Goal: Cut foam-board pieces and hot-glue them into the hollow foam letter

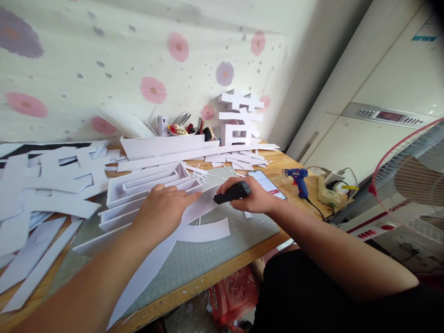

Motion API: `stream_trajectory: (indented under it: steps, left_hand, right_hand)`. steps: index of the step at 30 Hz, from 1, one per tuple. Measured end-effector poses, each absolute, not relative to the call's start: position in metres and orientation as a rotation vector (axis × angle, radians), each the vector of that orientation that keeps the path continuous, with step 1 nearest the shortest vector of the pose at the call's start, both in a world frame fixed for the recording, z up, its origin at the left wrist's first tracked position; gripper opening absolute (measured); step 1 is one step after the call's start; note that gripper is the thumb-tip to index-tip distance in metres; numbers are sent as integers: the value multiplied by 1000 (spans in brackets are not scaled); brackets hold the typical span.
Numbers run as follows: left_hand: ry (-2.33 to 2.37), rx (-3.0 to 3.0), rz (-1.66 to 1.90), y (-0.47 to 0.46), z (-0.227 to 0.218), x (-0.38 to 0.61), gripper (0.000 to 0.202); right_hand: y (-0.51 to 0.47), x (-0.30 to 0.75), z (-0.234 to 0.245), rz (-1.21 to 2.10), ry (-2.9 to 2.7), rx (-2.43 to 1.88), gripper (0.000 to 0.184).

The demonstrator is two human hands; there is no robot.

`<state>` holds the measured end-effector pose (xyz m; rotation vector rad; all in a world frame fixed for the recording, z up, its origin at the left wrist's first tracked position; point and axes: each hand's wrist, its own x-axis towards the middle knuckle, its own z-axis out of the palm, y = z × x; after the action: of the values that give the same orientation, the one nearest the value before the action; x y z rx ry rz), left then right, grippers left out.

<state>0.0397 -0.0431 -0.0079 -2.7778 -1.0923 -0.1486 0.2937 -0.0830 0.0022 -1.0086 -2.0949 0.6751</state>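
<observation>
My right hand (248, 192) is closed round a black utility knife (233, 192), whose blade I cannot make out. The knife's front end lies beside a white foam-board strip (204, 203). My left hand (166, 210) is closed on this strip near its left end, the index finger reaching along it and the other fingers partly hidden. Under and left of that hand stands a white foam-board frame (116, 199) with several upright walls. A flat, curved white board piece (204, 230) extends toward me on the green cutting mat (255, 226).
Cut white boards (52, 180) are heaped on the left. Behind are a white box (163, 147) of tools and a standing white character (239, 120). A phone (267, 184), a blue glue gun (300, 180), a power strip (329, 192) and a fan (412, 180) are on the right.
</observation>
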Motion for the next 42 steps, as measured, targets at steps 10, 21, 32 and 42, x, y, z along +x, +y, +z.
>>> stream_trajectory:
  steps: [10, 21, 32, 42]
  left_hand:
    - [-1079, -2811, -170, -42, -8, 40, 70]
    - [-1044, -2819, -174, -42, -8, 40, 65]
    - [-1156, -2786, -305, -50, -9, 41, 63]
    - [-1419, -3068, -1258, -58, 4, 37, 39]
  right_hand:
    - [-87, 291, 9, 602, -2111, -1041, 34]
    - [-99, 291, 27, 571, -2041, -965, 31]
    - [-63, 322, -4, -56, -2481, -1217, 26]
    - [-51, 317, -16, 244, -2105, -1376, 29]
